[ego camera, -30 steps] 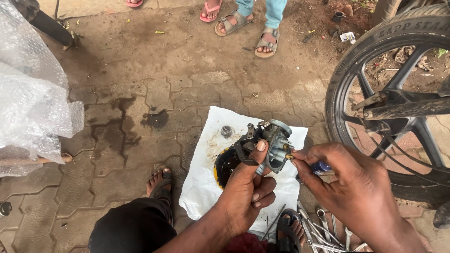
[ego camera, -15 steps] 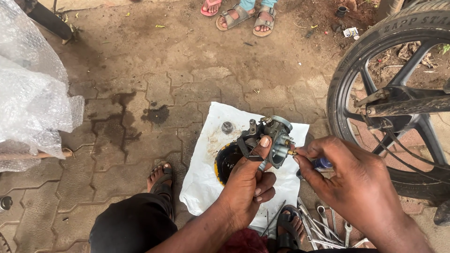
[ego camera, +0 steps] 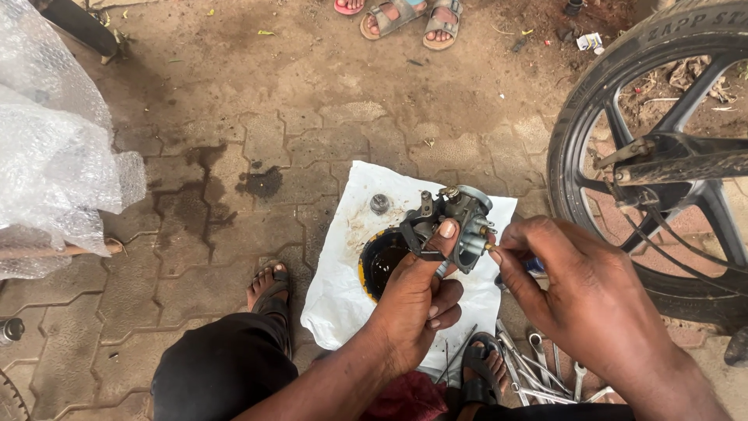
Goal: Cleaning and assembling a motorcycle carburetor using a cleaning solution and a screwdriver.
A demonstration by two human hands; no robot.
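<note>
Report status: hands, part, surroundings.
Left hand grips carburetor. Right hand pinches its small brass fitting. Oily bowl, white sheet beneath.

Grey metal carburetor [ego camera: 456,222], held upright

A big black wheel [ego camera: 647,156] stands at the right. Bubble wrap [ego camera: 54,148] fills the left side. Sandalled feet [ego camera: 409,17] show at the top. Spanners [ego camera: 538,374] lie at the bottom right.

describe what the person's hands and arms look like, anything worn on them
Both the left hand and the right hand are bare: no gloves, rings or watch visible. The forearms are uncovered, with no sleeves in view. Fingernails are short.
</note>
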